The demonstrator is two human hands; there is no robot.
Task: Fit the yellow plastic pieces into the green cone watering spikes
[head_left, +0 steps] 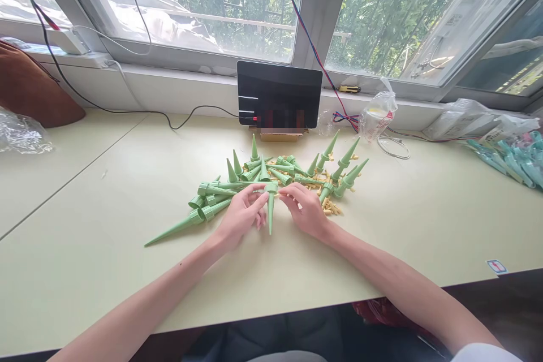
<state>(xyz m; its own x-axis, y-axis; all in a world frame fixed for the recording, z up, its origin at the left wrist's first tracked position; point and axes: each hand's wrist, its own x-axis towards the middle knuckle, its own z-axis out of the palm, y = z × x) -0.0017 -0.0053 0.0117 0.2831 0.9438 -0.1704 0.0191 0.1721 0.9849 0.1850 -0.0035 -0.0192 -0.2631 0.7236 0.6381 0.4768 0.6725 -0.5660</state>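
Note:
A green plastic plant watering spike [270,212] hangs point down in the grip of my left hand [244,212], its wide collar at the top. At the right side of that collar my right hand [306,209] pinches a small yellow plastic piece [278,194], mostly covered by the fingertips. Behind both hands lies a pile of green spikes [212,188], some lying flat and some standing point up. Small yellow pieces [333,207] are scattered among and in front of the spikes on the right.
A dark tablet [280,93] leans on a cardboard stand [280,137] by the window, with a black cable [169,119] running left. A bagged cup [376,119], a coiled white cable [394,147] and turquoise packets [515,158] are at the right. A brown bag [38,87] stands far left.

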